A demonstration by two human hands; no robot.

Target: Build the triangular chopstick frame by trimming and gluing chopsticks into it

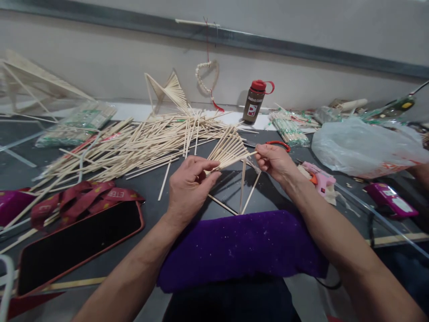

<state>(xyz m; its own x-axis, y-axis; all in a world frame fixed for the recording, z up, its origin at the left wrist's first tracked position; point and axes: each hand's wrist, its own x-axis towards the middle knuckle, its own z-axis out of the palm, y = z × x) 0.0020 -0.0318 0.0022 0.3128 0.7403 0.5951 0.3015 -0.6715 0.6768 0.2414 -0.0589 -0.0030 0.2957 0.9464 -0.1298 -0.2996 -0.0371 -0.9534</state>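
A fan-shaped frame of thin wooden sticks [229, 145] stands over the dark table, on a triangular base of sticks [241, 190]. My left hand [194, 183] pinches a pale stick [236, 158] near the fan's lower left edge, between thumb and fingers. At the right end of that stick, my right hand [273, 161] holds it between thumb and fingertips. The stick lies across the front of the fan. A purple cloth [241, 246] is spread in front of the frame, below my wrists.
Loose sticks [144, 143] are heaped behind and left. A phone [80, 243] and red lanyard [90, 201] lie left. A bottle [254, 103] stands behind; a pink glue gun [320, 179], red-handled scissors [279, 144] and plastic bag [365, 147] are right.
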